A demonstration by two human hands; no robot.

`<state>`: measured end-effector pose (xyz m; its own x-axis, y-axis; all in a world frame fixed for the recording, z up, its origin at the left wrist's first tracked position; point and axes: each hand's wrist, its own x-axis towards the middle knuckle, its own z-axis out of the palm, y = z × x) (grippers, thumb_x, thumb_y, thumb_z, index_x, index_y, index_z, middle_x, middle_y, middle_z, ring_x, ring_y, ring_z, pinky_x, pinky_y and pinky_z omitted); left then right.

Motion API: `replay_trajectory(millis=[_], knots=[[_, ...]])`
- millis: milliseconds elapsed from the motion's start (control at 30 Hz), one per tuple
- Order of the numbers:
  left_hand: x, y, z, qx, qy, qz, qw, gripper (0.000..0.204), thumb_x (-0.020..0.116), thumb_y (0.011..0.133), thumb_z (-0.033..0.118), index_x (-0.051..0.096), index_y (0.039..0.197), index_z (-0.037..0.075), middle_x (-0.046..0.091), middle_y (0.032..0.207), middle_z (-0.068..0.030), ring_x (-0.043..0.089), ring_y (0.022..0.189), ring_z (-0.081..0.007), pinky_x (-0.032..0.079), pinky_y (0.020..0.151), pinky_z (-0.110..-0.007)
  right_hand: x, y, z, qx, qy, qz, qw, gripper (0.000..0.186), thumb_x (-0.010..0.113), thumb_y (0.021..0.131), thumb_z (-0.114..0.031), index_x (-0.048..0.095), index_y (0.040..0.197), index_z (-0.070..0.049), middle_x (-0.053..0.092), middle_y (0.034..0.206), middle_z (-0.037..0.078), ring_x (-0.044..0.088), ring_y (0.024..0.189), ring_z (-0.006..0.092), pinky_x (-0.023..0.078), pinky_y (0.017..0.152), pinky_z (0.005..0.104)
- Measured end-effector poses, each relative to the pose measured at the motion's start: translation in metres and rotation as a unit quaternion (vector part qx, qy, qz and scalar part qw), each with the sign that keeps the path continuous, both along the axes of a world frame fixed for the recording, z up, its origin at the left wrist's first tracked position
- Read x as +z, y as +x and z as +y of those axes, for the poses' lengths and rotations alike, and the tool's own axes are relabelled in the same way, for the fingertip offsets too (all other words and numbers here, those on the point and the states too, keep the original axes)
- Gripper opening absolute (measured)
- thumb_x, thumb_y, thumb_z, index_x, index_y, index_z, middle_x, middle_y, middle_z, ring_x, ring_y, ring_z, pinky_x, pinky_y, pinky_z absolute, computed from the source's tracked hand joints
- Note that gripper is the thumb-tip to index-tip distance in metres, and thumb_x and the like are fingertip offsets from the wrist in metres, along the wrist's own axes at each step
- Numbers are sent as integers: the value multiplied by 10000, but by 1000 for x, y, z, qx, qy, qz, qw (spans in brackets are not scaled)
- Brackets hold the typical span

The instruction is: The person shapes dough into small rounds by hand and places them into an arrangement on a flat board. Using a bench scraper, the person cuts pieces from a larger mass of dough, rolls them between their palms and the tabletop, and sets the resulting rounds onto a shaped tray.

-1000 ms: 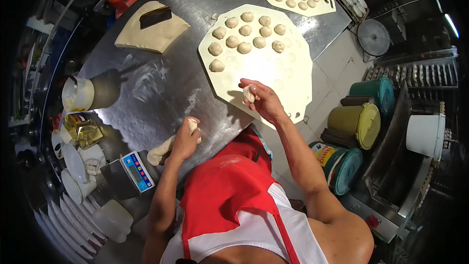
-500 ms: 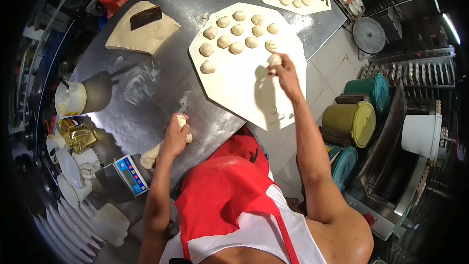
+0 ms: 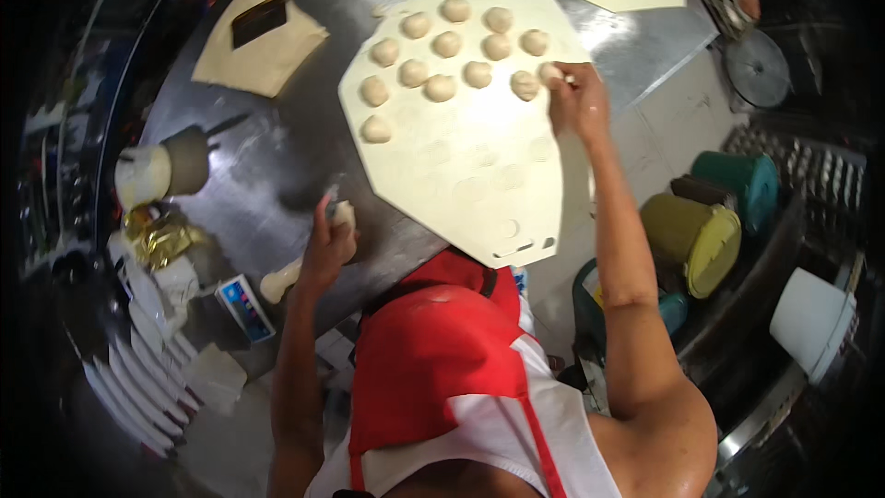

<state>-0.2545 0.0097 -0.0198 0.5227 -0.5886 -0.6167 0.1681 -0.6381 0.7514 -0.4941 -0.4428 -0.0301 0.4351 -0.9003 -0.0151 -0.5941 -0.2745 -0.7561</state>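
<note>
"Noting hands first: how does the right hand (image 3: 583,100) read?"

"Narrow grip, fingers and thumb on a dough ball (image 3: 551,73), over the right side of the board (image 3: 415,198). Ball sits just beside the rightmost ball of its row. Contact with the board: cannot tell."

"And the left hand (image 3: 326,242)?"

"Closed round a dough strip (image 3: 279,283). One end shows above the fist; the other runs toward near left, near the scale (image 3: 245,308). Position: near side of the worktop (image 3: 304,143)."

"Board contents?"

"Thirteen other balls (image 3: 440,88), loose rows on the far half. Near half: faint round marks."

"Surroundings?"

"Far left: dough slab (image 3: 288,48), dark block (image 3: 259,20) lying on it. Left: white pot (image 3: 143,175). Far right: second board (image 3: 636,2), with more balls, cut off by the frame. Right, beyond the worktop: yellow bucket (image 3: 687,232), green bucket (image 3: 737,186) just behind it."
</note>
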Motion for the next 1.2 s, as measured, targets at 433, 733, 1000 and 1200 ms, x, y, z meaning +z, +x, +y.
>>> replay_trajectory(millis=[433, 733, 1000, 1200], knots=[[61, 14, 34, -120, -126, -75, 982, 616, 553, 1088, 45, 306, 1652, 83, 718, 1228, -158, 686, 1026, -208, 540, 969, -371, 76, 138, 326, 325, 261, -129, 900, 284, 763, 1001, -131, 684, 1177, 78, 744, 930, 159, 746, 911, 254, 596, 822, 441], [82, 12, 47, -253, -160, -283, 911, 274, 541, 1084, 234, 592, 1071, -35, 743, 959, -292, 717, 936, -511, 553, 821, -592, 129, 132, 362, 285, 123, 61, 949, 648, 718, 987, -591, 636, 989, 52, 688, 797, 264, 726, 751, 425, 557, 722, 497], [27, 13, -14, -314, -82, -448, 833, 189, 600, 1023, 196, 649, 1026, 13, 749, 939, -258, 753, 902, -438, 610, 791, -522, 119, 145, 333, 158, 52, -33, 986, 396, 666, 1044, -334, 635, 997, 58, 668, 801, 320, 673, 731, 448, 542, 735, 500], [19, 28, -38, -235, 7, -223, 946, 306, 573, 1022, 222, 532, 1202, -22, 717, 1175, -327, 663, 1174, -530, 512, 1007, -593, 81, 115, 276, 244, 96, -72, 962, 359, 724, 988, -222, 671, 1276, -15, 689, 1123, 228, 716, 916, 326, 579, 842, 439]])
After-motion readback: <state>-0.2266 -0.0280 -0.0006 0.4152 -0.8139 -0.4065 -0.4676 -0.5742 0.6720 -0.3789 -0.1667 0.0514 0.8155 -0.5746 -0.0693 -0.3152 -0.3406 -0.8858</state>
